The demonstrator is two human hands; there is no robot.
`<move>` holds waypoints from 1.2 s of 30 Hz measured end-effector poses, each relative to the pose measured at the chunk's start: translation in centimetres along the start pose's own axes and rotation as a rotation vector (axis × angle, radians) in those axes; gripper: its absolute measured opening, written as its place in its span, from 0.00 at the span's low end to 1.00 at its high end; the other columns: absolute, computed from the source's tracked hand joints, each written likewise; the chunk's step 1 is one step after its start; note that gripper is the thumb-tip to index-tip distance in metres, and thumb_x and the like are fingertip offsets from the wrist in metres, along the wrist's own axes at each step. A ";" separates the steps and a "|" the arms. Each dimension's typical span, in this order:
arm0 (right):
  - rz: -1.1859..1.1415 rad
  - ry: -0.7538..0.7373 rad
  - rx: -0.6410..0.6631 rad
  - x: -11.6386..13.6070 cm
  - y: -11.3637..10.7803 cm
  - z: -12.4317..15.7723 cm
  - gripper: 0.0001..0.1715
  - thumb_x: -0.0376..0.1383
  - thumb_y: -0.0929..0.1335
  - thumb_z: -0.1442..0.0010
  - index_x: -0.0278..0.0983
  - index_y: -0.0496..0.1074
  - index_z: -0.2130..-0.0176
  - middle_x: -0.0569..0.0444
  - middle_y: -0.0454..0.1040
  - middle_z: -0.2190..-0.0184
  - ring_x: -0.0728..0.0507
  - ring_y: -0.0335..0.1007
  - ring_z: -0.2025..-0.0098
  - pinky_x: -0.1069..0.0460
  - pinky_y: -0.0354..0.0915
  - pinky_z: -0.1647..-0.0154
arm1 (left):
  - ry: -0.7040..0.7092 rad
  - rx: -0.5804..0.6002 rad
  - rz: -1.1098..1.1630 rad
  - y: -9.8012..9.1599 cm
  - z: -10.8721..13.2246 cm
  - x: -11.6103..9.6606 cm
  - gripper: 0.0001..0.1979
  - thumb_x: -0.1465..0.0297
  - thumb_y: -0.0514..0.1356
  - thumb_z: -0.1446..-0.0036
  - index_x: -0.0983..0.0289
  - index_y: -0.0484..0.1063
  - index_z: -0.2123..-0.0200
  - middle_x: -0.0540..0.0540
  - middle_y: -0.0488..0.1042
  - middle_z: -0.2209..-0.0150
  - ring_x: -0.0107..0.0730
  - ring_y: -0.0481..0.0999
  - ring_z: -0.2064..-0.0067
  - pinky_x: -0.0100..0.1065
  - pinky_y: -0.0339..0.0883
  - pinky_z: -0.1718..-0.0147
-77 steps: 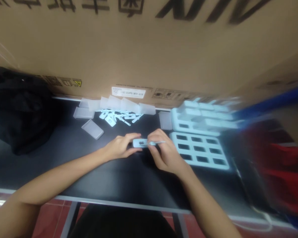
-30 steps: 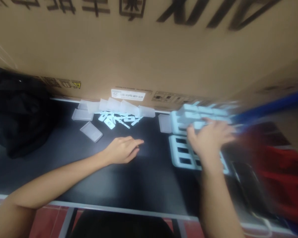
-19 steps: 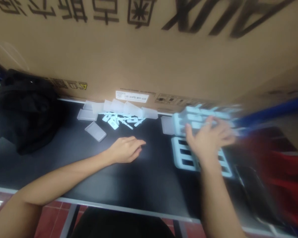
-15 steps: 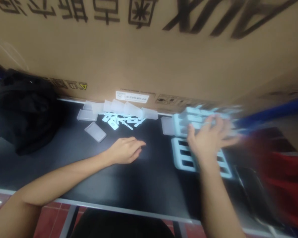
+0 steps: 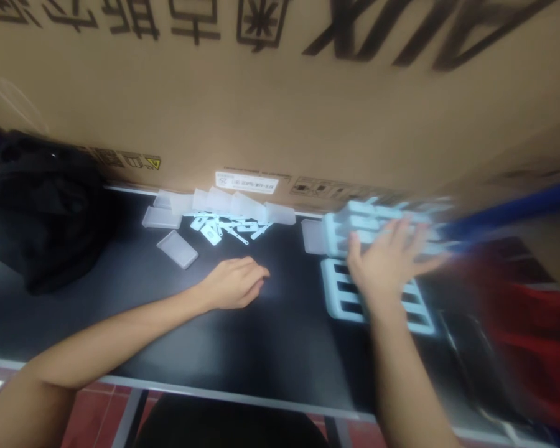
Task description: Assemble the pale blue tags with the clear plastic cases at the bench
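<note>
My left hand (image 5: 236,284) rests on the black tabletop with its fingers curled in, and nothing shows in it. Beyond it lies a pile of small light-blue plastic pieces (image 5: 211,233), some with thin handles. My right hand (image 5: 386,258) is spread over a stack of light-blue slotted plastic parts (image 5: 336,235), blurred at its right end. Its fingers lie across the top and are not wrapped round anything. Nearer to me is a light-blue slotted frame (image 5: 335,292), partly hidden under the right hand and wrist.
Translucent plastic lids or shallow trays (image 5: 224,200) lie along the back, with a loose one (image 5: 178,249) in front. A large cardboard box (image 5: 261,112) walls off the far side. A black bag (image 5: 42,211) sits left; a blurred red item (image 5: 527,348) is right.
My right hand has shifted slightly left over the light-blue stack, its fingers more spread. My left hand keeps its pose; the whole view has slid a little.
</note>
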State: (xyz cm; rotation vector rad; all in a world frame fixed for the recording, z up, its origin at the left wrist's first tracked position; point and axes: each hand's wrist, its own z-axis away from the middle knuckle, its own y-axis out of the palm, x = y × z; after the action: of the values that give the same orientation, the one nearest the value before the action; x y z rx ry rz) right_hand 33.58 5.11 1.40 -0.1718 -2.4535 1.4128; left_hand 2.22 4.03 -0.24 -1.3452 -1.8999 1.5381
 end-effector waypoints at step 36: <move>0.176 -0.417 0.218 5.3 0.2 3.0 0.19 0.46 0.65 0.28 0.32 0.74 0.57 0.42 0.76 0.59 0.38 0.71 0.60 0.45 0.58 0.55 | -0.252 0.211 -0.344 -0.2 -8.5 3.7 0.14 0.75 0.52 0.28 0.65 0.74 0.46 0.61 0.81 0.63 0.45 0.80 0.57 0.34 0.66 0.68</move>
State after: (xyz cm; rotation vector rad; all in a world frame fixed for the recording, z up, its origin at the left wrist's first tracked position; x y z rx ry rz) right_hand 27.55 4.10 0.88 -0.0474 -2.6277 1.9498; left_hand 6.70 11.91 1.84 -0.7193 -1.9209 1.7267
